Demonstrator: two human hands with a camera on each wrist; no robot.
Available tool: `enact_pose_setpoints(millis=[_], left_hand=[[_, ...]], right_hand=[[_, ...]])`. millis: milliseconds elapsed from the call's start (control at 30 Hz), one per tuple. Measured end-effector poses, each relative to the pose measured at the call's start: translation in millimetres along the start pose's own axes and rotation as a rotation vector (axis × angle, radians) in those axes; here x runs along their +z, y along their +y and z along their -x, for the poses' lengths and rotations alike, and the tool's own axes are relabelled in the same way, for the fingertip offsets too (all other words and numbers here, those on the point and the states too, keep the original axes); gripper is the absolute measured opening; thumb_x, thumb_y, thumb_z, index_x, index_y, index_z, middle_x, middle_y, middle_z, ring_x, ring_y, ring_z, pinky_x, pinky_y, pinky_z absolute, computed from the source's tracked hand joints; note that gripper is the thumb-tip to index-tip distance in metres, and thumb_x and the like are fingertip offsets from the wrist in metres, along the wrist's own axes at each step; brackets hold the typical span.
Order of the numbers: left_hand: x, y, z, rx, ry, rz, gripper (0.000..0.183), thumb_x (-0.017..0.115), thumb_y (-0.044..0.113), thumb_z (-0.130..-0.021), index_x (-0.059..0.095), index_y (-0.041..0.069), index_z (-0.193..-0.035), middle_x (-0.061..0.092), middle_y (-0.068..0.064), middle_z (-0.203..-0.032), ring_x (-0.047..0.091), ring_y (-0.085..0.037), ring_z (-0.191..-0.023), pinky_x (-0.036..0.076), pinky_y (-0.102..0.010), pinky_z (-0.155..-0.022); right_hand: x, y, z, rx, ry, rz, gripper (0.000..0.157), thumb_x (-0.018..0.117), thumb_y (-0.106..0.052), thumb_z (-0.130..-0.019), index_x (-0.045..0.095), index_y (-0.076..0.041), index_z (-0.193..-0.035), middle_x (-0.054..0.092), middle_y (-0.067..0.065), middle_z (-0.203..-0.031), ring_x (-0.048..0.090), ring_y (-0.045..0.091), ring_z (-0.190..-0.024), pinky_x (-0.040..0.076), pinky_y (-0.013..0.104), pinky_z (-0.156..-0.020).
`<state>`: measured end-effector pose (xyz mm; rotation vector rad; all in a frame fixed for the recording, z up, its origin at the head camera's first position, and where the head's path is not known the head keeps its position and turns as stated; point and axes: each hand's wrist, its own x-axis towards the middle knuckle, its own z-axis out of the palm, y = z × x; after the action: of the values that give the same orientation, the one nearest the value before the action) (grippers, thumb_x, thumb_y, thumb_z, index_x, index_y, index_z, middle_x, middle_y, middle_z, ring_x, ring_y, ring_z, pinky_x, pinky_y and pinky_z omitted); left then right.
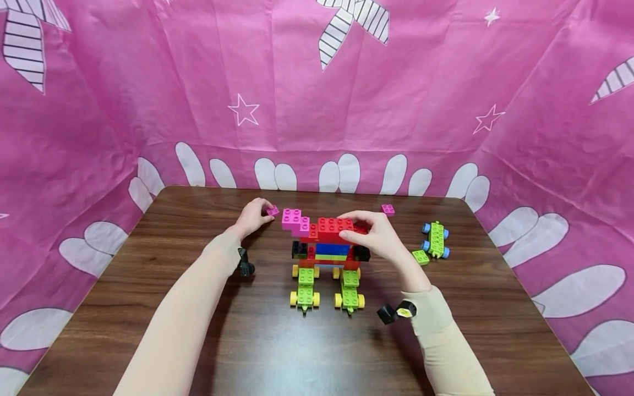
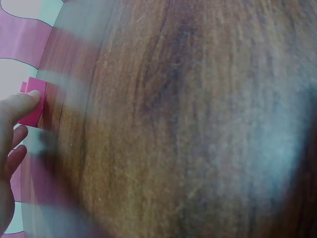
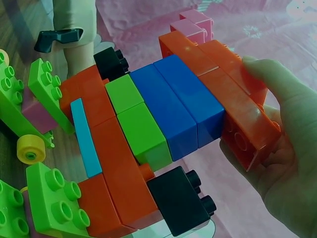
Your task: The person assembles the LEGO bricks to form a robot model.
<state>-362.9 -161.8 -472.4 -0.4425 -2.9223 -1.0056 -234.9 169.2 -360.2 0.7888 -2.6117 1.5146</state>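
Note:
A toy brick model [image 1: 324, 248] stands mid-table, built of red, blue, green and black bricks on green wheeled bases with yellow wheels. My right hand [image 1: 375, 235] grips the red bricks [image 3: 228, 94] along its top, thumb on the near side, fingers behind. Below them, the blue bricks [image 3: 173, 101] rest on lime ones [image 3: 136, 121]. Pink bricks [image 1: 292, 218] jut from the model's upper left. To the left, my left hand [image 1: 251, 216] pinches a small pink brick [image 1: 272, 210] low over the table. In the left wrist view, the thumb lies on this brick [image 2: 35, 106].
Toward the right lies a lime wheeled base [image 1: 437, 240] with blue wheels, beside a flat lime brick [image 1: 420, 257]. Another pink brick [image 1: 388, 209] is near the back edge. A pink patterned cloth [image 1: 297, 110] hangs around the wooden table [image 1: 277, 352].

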Motion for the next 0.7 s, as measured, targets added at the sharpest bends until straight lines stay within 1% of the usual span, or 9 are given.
enact_pose_setpoints(millis=[300,533,667,700], left_hand=[[0.5,-4.9,4.8,-0.001,0.009,0.047,0.039,0.070,0.010,-0.087,0.056,-0.005,-0.120,0.056,-0.022,-0.116,0.054,-0.034,-0.108,0.043,-0.046,-0.097],[0.5,-5.1,7.9,-0.036,-0.015,0.041,0.047,0.070,0.014,-0.088,0.055,-0.007,-0.127,0.057,-0.024,-0.120,0.054,-0.036,-0.112,0.042,-0.046,-0.101],[-0.6,-6.1,10.2,-0.038,-0.012,0.055,0.045,0.069,0.016,-0.089,0.056,-0.007,-0.126,0.059,-0.024,-0.119,0.055,-0.036,-0.113,0.042,-0.047,-0.101],[-0.8,-6.3,11.3,-0.017,0.008,0.051,0.044,0.070,0.018,-0.088,0.058,-0.006,-0.123,0.061,-0.024,-0.115,0.056,-0.035,-0.109,0.045,-0.044,-0.097]], right_hand=[[-0.5,0,0,-0.007,-0.005,0.011,0.031,0.074,-0.023,-0.085,0.070,-0.011,-0.113,0.071,0.006,-0.100,0.059,0.020,-0.085,0.054,0.030,-0.070],[-1.0,1,0,-0.004,-0.003,0.028,0.030,0.074,-0.022,-0.085,0.070,-0.013,-0.113,0.071,0.004,-0.101,0.059,0.020,-0.086,0.054,0.029,-0.069],[-1.5,0,0,-0.003,-0.004,0.033,0.031,0.074,-0.021,-0.085,0.070,-0.012,-0.114,0.071,0.006,-0.100,0.059,0.021,-0.085,0.054,0.029,-0.069],[-1.7,0,0,-0.001,-0.005,0.035,0.031,0.074,-0.022,-0.085,0.070,-0.012,-0.114,0.071,0.006,-0.100,0.059,0.021,-0.085,0.053,0.029,-0.069]])
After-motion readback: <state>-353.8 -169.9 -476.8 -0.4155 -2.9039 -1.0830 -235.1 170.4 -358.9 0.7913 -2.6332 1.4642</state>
